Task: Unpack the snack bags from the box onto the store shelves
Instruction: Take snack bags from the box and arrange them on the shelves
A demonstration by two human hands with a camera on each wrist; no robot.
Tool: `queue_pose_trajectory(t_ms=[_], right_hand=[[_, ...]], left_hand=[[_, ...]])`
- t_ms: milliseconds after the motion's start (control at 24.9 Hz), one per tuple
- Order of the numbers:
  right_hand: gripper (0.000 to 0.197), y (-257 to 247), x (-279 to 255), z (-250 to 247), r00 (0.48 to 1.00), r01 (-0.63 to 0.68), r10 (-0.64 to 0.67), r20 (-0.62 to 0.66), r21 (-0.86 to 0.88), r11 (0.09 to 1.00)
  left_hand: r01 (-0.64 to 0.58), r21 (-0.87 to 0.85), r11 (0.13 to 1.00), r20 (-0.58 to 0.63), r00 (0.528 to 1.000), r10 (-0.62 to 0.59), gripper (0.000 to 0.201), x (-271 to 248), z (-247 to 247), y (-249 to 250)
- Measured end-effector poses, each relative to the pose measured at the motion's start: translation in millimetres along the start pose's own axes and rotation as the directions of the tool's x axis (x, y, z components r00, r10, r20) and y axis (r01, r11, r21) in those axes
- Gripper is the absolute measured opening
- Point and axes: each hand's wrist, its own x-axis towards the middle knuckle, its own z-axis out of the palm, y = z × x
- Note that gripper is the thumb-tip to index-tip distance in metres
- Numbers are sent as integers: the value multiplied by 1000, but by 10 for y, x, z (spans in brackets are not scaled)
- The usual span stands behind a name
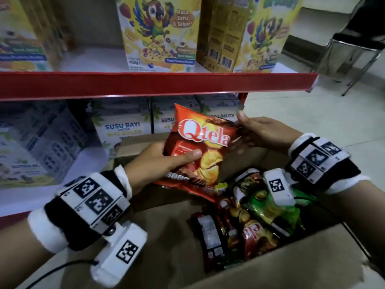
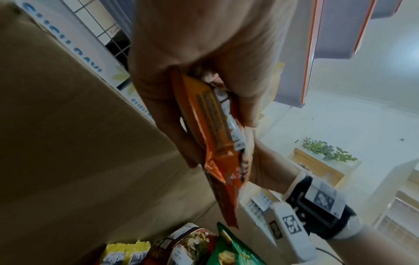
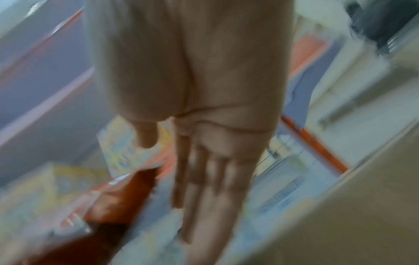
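While my left hand (image 1: 158,161) grips the glossy red Qtela bag (image 1: 200,147) at centre frame, thumb across its front and fingers curled behind, my right hand (image 1: 258,132) meets the bag's right edge with fingers straight and together. I note the bag is held above the open brown cardboard box (image 1: 170,236), against the red-edged shelf (image 1: 145,84). More crinkled foil snack bags (image 1: 250,222) lie in the box at lower right. Cereal cartons (image 1: 160,34) stand upper centre; pale milk cartons (image 1: 123,128) crowd the lower shelf directly behind the bag.
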Motion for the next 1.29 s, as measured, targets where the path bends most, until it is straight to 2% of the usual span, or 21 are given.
queue_pose_trajectory(t_ms=[40,80,121,161,201,241,322,402,483,563,644,724,804,885,1046,1166,1247,1287], right_hand=[[50,79,-7,-79,998,-48,41,-36,-208,977],[47,173,-9,-163,995,-102,86,-55,-477,873],[46,263,-15,-218,988,-144,141,-65,-712,687],[49,353,-37,-241,974,-172,217,-69,-846,505],[54,439,-59,-247,950,-186,305,-63,-899,396],[61,522,-75,-245,916,-194,399,-40,-914,355],[71,639,-74,-233,851,-214,525,13,-904,370],[79,700,-63,-219,821,-228,571,15,-908,351],[88,736,-29,-197,837,-200,547,9,-926,320],[87,691,-11,-153,869,-165,496,5,-940,299],[75,540,-22,-141,926,-128,376,18,-925,359],[64,294,-72,-177,980,-40,187,60,-870,492],[67,-24,-152,-170,994,51,40,105,-735,676],[81,-339,-201,-50,985,157,-77,157,-596,788],[110,-747,-248,324,932,358,-317,174,-561,746],[110,-870,-263,491,862,486,-492,123,-474,734],[102,-880,-248,559,806,526,-591,43,-510,681],[99,-863,-230,575,792,505,-611,-17,-544,670]], left_hand=[[-10,-26,1000,-38,999,9,42,3,-6,-24],[-15,-47,999,-68,998,12,40,3,-27,-36],[-19,-56,998,-88,996,14,39,3,-55,-39],[-20,-56,998,-97,995,15,41,6,-73,-38],[-20,-52,998,-97,995,15,43,12,-85,-29],[-22,-51,998,-91,996,18,46,13,-85,-11],[-37,-65,997,-94,995,31,51,25,-76,26],[-44,-79,996,-104,994,35,55,35,-61,38],[-47,-77,996,-115,993,38,55,36,-50,36],[-42,-88,995,-147,989,29,54,29,-72,24],[-34,-109,993,-188,982,13,56,20,-137,19],[-48,-113,992,-233,972,20,60,14,-233,26],[-60,-110,992,-258,966,30,67,9,-292,42],[-81,-114,990,-239,970,52,73,5,-275,56],[-149,-290,945,-114,986,121,86,-24,-174,44],[-170,-356,919,-73,985,153,99,-54,-241,46],[-190,-388,902,-79,982,173,96,-64,-301,48],[-201,-407,891,-87,980,182,90,-62,-323,43]])
